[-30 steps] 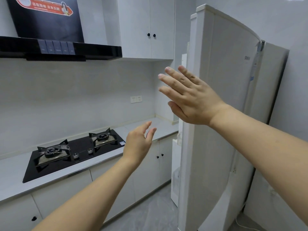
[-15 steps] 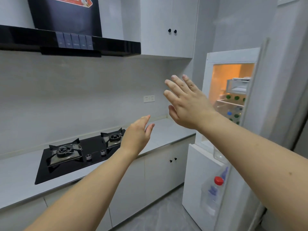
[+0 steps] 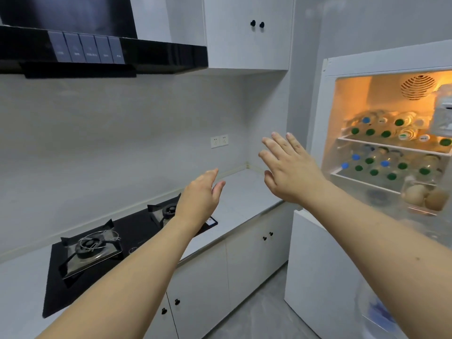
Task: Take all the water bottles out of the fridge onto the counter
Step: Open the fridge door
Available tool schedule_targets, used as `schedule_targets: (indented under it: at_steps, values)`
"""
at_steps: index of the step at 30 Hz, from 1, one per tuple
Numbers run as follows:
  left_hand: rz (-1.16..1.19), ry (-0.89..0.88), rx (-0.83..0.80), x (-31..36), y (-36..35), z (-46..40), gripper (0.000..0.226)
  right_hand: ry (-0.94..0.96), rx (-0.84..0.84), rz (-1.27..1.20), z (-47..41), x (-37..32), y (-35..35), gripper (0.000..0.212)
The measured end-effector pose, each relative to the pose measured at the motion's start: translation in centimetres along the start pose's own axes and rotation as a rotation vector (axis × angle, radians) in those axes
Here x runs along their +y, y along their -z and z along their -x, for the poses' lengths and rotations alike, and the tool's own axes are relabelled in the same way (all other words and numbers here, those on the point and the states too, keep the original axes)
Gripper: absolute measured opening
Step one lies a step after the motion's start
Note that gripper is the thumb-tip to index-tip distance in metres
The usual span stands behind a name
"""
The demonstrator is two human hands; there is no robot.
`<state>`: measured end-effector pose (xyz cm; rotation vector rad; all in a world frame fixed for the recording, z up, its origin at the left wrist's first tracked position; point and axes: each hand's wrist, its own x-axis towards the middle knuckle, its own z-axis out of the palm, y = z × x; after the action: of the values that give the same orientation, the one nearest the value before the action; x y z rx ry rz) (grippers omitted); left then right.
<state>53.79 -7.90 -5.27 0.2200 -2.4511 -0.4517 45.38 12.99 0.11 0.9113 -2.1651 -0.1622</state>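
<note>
White-framed open fridge (image 3: 325,133) glows amber, clear plastic bottles with green and blue caps (image 3: 386,133) lying stacked on its shelves; both hands, left hand (image 3: 199,199) and right hand (image 3: 288,172), hover empty, fingers loosely spread, seemingly ready to reach in, pale grey counter (image 3: 242,192) waiting below

The hob (image 3: 137,231) is showing a glossy black, glass-like top, with metal burner grates (image 3: 91,245) catching dull highlights, while the counter (image 3: 247,192) is looking matt, smooth and pale grey. The range hood (image 3: 156,56) is gleaming in glossy black. The water bottles (image 3: 381,133) in the fridge (image 3: 330,265) are appearing to be clear plastic with coloured caps, though blur is making that uncertain.
</note>
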Motion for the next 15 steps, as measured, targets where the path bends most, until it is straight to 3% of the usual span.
schedule_targets:
  at_steps: [15]
  values:
    - [0.043, -0.108, -0.119, -1.3, -12.3, -16.0, 0.049, -0.130, -0.136, 0.002, -7.7, 8.1, -14.0, 0.052]
